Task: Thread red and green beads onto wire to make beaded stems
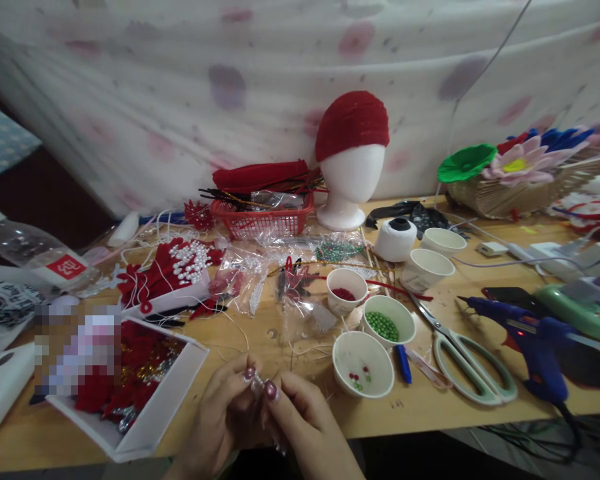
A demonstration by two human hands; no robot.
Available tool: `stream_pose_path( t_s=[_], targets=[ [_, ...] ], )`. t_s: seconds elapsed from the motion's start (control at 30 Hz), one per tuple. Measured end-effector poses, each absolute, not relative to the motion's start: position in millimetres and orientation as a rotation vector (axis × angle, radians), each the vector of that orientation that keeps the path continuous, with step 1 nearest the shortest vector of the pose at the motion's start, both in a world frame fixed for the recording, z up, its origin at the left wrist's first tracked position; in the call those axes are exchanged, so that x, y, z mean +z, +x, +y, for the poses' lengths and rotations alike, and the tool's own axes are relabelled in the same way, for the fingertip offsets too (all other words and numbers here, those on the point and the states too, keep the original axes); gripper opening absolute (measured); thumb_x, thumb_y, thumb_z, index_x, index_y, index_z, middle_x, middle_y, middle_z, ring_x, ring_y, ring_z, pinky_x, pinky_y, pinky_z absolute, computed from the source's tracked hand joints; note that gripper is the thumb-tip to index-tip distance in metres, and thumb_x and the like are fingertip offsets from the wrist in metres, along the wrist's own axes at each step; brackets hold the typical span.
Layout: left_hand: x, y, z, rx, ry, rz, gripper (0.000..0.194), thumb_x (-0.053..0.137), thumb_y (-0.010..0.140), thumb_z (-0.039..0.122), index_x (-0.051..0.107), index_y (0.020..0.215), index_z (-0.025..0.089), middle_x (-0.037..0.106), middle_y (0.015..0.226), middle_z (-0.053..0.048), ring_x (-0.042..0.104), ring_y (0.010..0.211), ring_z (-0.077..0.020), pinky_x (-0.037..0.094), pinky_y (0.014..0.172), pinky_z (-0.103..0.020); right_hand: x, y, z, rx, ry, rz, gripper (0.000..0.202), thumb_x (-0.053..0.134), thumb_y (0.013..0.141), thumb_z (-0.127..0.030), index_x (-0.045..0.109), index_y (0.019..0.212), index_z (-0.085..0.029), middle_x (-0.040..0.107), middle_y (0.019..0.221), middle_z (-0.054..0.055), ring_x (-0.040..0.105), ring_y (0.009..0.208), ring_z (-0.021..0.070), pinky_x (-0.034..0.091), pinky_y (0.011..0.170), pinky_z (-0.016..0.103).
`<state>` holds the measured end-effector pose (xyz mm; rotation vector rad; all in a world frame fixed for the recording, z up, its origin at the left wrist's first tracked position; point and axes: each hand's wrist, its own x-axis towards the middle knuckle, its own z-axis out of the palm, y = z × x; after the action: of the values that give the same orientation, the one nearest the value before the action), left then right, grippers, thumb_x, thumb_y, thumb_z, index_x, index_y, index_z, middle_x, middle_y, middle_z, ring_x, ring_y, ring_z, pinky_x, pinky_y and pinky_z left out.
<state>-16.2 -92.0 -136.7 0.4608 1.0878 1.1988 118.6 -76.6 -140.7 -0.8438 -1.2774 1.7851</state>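
At the table's front edge my left hand (225,407) and my right hand (300,417) come together, fingertips almost touching. Thumbs and fingers of both are pinched on a small shiny whitish piece (256,383), too small and blurred to name exactly. Just right of my hands stands a paper cup (340,373) with a few red and green beads at its bottom. Behind it, one cup holds green beads (381,326) and another holds dark red beads (344,293). A white box (163,407) of red and gold decorations lies to the left of my hands.
Scissors (473,367), a blue marker cap (404,364) and a blue glue gun (523,333) lie on the right. A foam head (353,180) with a red cap and a red basket (263,220) stand at the back. White pearl strings (193,260) lie left; a plastic bottle (35,253) is beyond.
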Motion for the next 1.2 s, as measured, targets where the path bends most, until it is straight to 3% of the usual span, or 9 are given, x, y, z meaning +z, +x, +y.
stream_pose_path(
  t_s=[0.1,0.27,0.57,0.83,1.03,1.2],
  targets=[
    [-134.1,-12.2,-90.0,1.174,0.286,1.104,0.026,0.071,0.072,0.037,0.051,0.07,0.021,0.049,0.049,0.007,0.046,0.042,-0.0097,0.038,0.045,-0.021,-141.6,118.8,-74.8,1.958,-0.675,-1.108,0.045,0.06,0.087,-0.06,0.056,0.068,-0.019,0.047,0.055,-0.006,0.04,0.049,0.0082,0.036,0.052,0.02],
    [-129.9,-10.4,-88.5,1.049,0.261,1.138,0.046,0.069,0.072,0.052,0.039,0.054,0.022,0.042,0.039,0.007,0.047,0.031,-0.0117,0.04,0.039,-0.024,-145.0,120.3,-74.1,2.078,-0.524,-0.951,0.033,0.07,0.084,-0.05,0.07,0.073,-0.019,0.055,0.051,-0.006,0.052,0.047,0.0076,0.046,0.061,0.021],
    [-136.1,-17.7,-85.3,1.041,0.221,1.181,0.045,0.08,0.064,0.052,0.047,0.061,0.022,0.047,0.041,0.009,0.046,0.034,-0.0116,0.04,0.039,-0.024,-143.6,125.8,-65.5,2.176,-0.479,-0.889,0.032,0.078,0.078,-0.048,0.074,0.074,-0.016,0.063,0.055,-0.002,0.06,0.054,0.0081,0.049,0.064,0.021],
    [-122.3,-10.7,-75.3,0.938,0.322,0.969,0.048,0.07,0.073,0.045,0.043,0.043,0.019,0.044,0.032,0.003,0.046,0.03,-0.0105,0.041,0.039,-0.022,-140.1,131.7,-63.9,2.116,-0.516,-0.953,0.026,0.059,0.09,-0.036,0.077,0.085,-0.017,0.065,0.057,0.0,0.062,0.06,0.0146,0.049,0.073,0.029],
    [-125.8,-10.1,-66.8,1.027,0.299,0.797,0.029,0.061,0.078,0.029,0.051,0.053,0.018,0.049,0.039,0.005,0.048,0.03,-0.0103,0.047,0.041,-0.024,-148.3,128.8,-63.1,2.094,-0.537,-0.907,0.027,0.051,0.088,-0.023,0.077,0.089,-0.017,0.071,0.066,0.003,0.062,0.065,0.0156,0.047,0.074,0.029],
    [-136.4,-14.6,-66.9,1.018,0.277,0.737,0.033,0.06,0.08,0.029,0.051,0.051,0.017,0.051,0.04,0.004,0.049,0.03,-0.0105,0.05,0.042,-0.025,-148.1,127.3,-63.3,2.125,-0.531,-0.895,0.028,0.051,0.09,-0.024,0.078,0.09,-0.017,0.071,0.067,0.003,0.062,0.066,0.0135,0.047,0.07,0.024]
  ],
)
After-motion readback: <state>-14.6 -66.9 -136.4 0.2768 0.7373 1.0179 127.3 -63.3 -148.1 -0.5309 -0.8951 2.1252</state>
